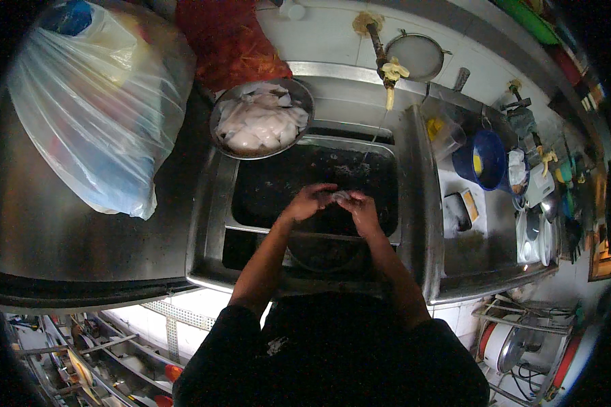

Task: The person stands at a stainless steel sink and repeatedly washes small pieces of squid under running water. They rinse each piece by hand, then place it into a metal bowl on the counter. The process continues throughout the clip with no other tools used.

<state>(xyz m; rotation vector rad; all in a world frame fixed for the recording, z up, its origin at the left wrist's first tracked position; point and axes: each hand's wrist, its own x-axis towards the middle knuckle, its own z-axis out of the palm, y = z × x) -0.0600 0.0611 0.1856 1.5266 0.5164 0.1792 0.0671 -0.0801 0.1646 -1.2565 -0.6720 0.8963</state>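
Observation:
Both my hands meet above a rectangular metal pan (390, 150) of dark water set in the sink (410, 203). Between the fingers is a small, wet, greyish piece (339, 195), too small to tell its kind. My left hand (309, 202) pinches it from the left, fingers curled. On the other side my right hand (362, 211) is closed on it with thumb and fingertips. A thin stream runs from the tap (389, 70) into the far right of the pan. At the far left corner, a round metal bowl (310, 102) is heaped with slippery white flesh, like cleaned squid (261, 123).
A big tied plastic bag (108, 102) stands on the left steel counter (81, 237), beside a red mesh sack (227, 41). A round sieve (415, 57) leans at the wall. To the right are a blue tub (478, 161), a sponge (469, 202) and dishes (533, 234).

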